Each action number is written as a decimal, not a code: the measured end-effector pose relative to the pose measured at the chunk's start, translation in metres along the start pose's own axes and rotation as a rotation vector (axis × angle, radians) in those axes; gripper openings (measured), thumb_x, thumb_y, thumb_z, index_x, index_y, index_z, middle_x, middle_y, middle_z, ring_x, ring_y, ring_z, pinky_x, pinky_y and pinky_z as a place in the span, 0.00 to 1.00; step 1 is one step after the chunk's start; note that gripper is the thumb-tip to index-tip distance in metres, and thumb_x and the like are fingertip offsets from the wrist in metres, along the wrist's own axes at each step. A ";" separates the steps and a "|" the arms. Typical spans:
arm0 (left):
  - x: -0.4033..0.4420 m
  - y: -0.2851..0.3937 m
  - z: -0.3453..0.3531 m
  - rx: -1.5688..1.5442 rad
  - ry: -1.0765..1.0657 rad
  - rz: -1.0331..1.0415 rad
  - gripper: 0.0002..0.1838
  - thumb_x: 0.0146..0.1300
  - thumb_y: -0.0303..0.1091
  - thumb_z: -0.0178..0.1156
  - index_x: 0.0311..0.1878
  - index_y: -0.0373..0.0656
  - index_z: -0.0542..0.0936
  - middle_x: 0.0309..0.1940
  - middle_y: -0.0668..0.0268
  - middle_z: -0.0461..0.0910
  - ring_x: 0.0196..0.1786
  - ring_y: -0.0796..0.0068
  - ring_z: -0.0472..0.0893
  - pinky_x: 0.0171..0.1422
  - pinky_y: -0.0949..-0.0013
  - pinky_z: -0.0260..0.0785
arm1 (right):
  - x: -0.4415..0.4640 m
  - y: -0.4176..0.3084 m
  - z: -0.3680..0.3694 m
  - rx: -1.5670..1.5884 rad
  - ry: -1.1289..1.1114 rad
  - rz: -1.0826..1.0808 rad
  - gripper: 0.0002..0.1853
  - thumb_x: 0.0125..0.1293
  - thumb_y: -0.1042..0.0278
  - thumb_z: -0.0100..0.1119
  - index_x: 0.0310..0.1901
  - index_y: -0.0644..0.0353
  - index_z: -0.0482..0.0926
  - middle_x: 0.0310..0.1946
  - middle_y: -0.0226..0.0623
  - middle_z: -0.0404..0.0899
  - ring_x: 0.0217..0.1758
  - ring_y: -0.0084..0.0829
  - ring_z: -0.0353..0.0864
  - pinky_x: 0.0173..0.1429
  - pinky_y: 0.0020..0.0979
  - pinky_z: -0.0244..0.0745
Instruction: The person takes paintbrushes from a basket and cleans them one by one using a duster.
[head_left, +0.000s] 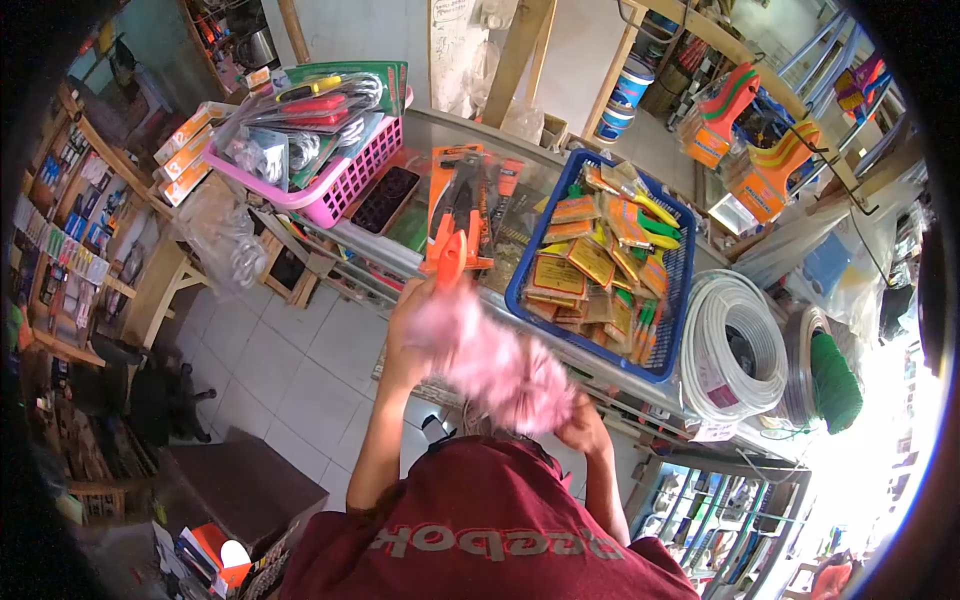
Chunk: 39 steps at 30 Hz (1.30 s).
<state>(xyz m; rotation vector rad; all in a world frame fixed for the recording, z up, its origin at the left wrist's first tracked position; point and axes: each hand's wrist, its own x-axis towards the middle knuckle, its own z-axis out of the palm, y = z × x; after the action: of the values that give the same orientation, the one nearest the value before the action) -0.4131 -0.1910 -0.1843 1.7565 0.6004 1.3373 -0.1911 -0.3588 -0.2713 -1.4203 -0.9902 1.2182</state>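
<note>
My left hand [404, 335] is closed in front of the counter, at the lower end of an orange-handled tool [452, 262], which looks gripped in it. A crumpled pink cloth [500, 365], smeared by motion, stretches from my left hand to my right hand [584, 425]. The fingers of my right hand are closed on the cloth's lower right end. Just beyond my left hand, dark-jawed cutters [464, 185] with orange handles lie on an orange card on the glass counter [425, 130]. The cloth hides part of my left fingers.
A pink basket [345, 175] of packaged tools stands at the counter's left. To the right is a blue basket [515, 270] of packaged items, beside white cable coils [735, 345]. Packaged scrapers [765, 185] hang at the right. A brown box [235, 490] sits at lower left.
</note>
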 end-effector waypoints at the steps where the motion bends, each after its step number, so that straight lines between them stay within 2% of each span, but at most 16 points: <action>1: -0.002 -0.008 0.000 -0.174 0.073 -0.172 0.28 0.53 0.27 0.58 0.60 0.32 0.69 0.43 0.67 0.68 0.45 0.76 0.70 0.50 0.76 0.61 | 0.001 -0.027 -0.003 -0.139 -0.006 -0.001 0.24 0.57 0.71 0.58 0.57 0.61 0.70 0.57 0.43 0.72 0.61 0.38 0.69 0.67 0.36 0.60; 5: -0.004 -0.007 -0.005 -0.053 -0.008 -0.189 0.25 0.60 0.29 0.55 0.61 0.34 0.68 0.40 0.67 0.67 0.42 0.78 0.69 0.49 0.78 0.61 | -0.009 -0.036 -0.003 -0.508 -0.088 -0.260 0.21 0.57 0.72 0.57 0.54 0.63 0.72 0.51 0.44 0.77 0.55 0.38 0.74 0.60 0.36 0.67; 7: -0.003 -0.018 -0.006 0.254 -0.038 -0.045 0.23 0.66 0.37 0.52 0.62 0.35 0.68 0.38 0.68 0.66 0.40 0.79 0.68 0.47 0.78 0.61 | -0.007 -0.032 -0.008 -0.321 -0.108 -0.120 0.25 0.56 0.72 0.60 0.57 0.62 0.69 0.55 0.43 0.73 0.59 0.36 0.71 0.64 0.35 0.62; 9: -0.005 -0.007 0.000 -0.185 0.069 -0.235 0.24 0.61 0.33 0.55 0.60 0.35 0.70 0.38 0.68 0.67 0.40 0.77 0.68 0.47 0.77 0.61 | -0.001 -0.042 -0.010 -0.139 -0.126 0.018 0.30 0.54 0.71 0.64 0.60 0.62 0.67 0.59 0.42 0.70 0.63 0.35 0.67 0.68 0.35 0.57; 11: -0.006 -0.006 -0.002 -0.145 0.026 -0.188 0.23 0.62 0.34 0.54 0.59 0.35 0.71 0.38 0.67 0.68 0.40 0.77 0.68 0.47 0.77 0.61 | -0.004 -0.073 -0.001 -0.273 -0.046 0.121 0.29 0.54 0.72 0.63 0.59 0.61 0.68 0.59 0.42 0.70 0.62 0.33 0.67 0.67 0.34 0.59; 13: -0.006 -0.011 -0.006 -0.027 -0.013 -0.085 0.21 0.67 0.38 0.51 0.59 0.36 0.71 0.38 0.67 0.68 0.40 0.78 0.68 0.47 0.76 0.61 | -0.010 -0.036 -0.012 -0.468 -0.186 -0.239 0.25 0.56 0.72 0.61 0.57 0.62 0.70 0.55 0.43 0.74 0.57 0.32 0.72 0.62 0.34 0.64; 15: -0.006 -0.010 -0.007 -0.079 0.008 -0.148 0.22 0.65 0.37 0.53 0.59 0.36 0.71 0.38 0.67 0.69 0.41 0.77 0.69 0.48 0.76 0.60 | -0.006 -0.016 -0.009 -0.080 -0.127 -0.034 0.25 0.55 0.73 0.60 0.56 0.62 0.70 0.54 0.43 0.74 0.58 0.33 0.71 0.63 0.35 0.63; 19: -0.004 -0.003 -0.006 -0.113 -0.005 -0.181 0.22 0.62 0.32 0.53 0.59 0.36 0.71 0.38 0.66 0.70 0.42 0.75 0.71 0.51 0.76 0.61 | 0.004 -0.053 -0.019 -0.191 -0.055 0.455 0.26 0.53 0.75 0.60 0.57 0.61 0.70 0.57 0.41 0.72 0.62 0.33 0.68 0.66 0.35 0.60; 21: -0.004 -0.007 -0.010 -0.001 -0.041 -0.088 0.21 0.65 0.32 0.51 0.60 0.36 0.71 0.39 0.66 0.70 0.42 0.76 0.72 0.51 0.76 0.61 | -0.010 -0.036 -0.020 -0.114 -0.241 -0.084 0.23 0.55 0.74 0.60 0.55 0.61 0.72 0.54 0.40 0.73 0.58 0.32 0.71 0.63 0.34 0.64; 22: -0.007 -0.012 -0.009 0.118 -0.053 0.013 0.21 0.65 0.32 0.51 0.60 0.36 0.70 0.39 0.66 0.70 0.42 0.77 0.71 0.51 0.75 0.61 | -0.010 -0.031 -0.015 0.056 -0.174 0.071 0.23 0.55 0.74 0.60 0.55 0.60 0.71 0.54 0.39 0.73 0.58 0.31 0.71 0.63 0.35 0.64; 23: -0.006 -0.005 -0.005 -0.093 0.011 -0.321 0.21 0.65 0.32 0.52 0.60 0.35 0.71 0.38 0.66 0.70 0.41 0.77 0.71 0.49 0.76 0.62 | -0.009 -0.030 -0.007 0.236 -0.080 0.213 0.24 0.55 0.75 0.60 0.56 0.59 0.71 0.55 0.38 0.73 0.58 0.31 0.71 0.63 0.35 0.64; 27: -0.006 -0.011 -0.005 -0.086 -0.003 -0.171 0.19 0.68 0.33 0.49 0.59 0.35 0.71 0.36 0.67 0.68 0.39 0.79 0.69 0.41 0.76 0.62 | 0.011 -0.054 -0.021 -0.139 -0.055 0.604 0.30 0.53 0.79 0.60 0.60 0.61 0.66 0.56 0.36 0.72 0.61 0.30 0.68 0.66 0.35 0.61; 30: -0.008 -0.017 -0.007 -0.037 0.015 -0.273 0.18 0.68 0.33 0.49 0.58 0.35 0.72 0.36 0.68 0.68 0.38 0.79 0.69 0.41 0.76 0.62 | -0.008 -0.053 -0.013 -0.092 -0.256 -0.116 0.21 0.54 0.79 0.60 0.52 0.61 0.72 0.48 0.36 0.75 0.56 0.29 0.71 0.62 0.34 0.64; 32: -0.007 -0.017 -0.006 -0.119 0.033 -0.288 0.20 0.66 0.37 0.52 0.56 0.34 0.72 0.37 0.68 0.68 0.39 0.79 0.69 0.43 0.76 0.62 | -0.007 -0.058 -0.011 -0.063 -0.131 0.036 0.21 0.54 0.79 0.59 0.52 0.60 0.72 0.49 0.35 0.74 0.56 0.30 0.71 0.62 0.34 0.65; 35: -0.005 -0.013 -0.007 -0.160 0.013 -0.227 0.24 0.64 0.43 0.55 0.55 0.34 0.73 0.39 0.67 0.69 0.43 0.78 0.70 0.46 0.75 0.63 | 0.005 -0.039 -0.015 -0.170 0.021 0.355 0.16 0.59 0.73 0.56 0.50 0.58 0.74 0.35 0.32 0.76 0.39 0.23 0.75 0.43 0.28 0.70; 39: -0.004 -0.007 -0.009 0.221 -0.036 -0.003 0.20 0.66 0.37 0.52 0.56 0.34 0.73 0.38 0.66 0.69 0.41 0.78 0.70 0.44 0.75 0.63 | 0.003 -0.011 -0.001 0.092 -0.075 -0.241 0.13 0.63 0.69 0.52 0.49 0.57 0.76 0.27 0.30 0.78 0.28 0.21 0.77 0.29 0.26 0.71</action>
<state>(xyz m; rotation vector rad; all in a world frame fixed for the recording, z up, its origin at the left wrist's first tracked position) -0.4218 -0.1874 -0.1908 1.9508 0.7543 1.2738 -0.1898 -0.3542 -0.2612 -1.1551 -1.1080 1.1294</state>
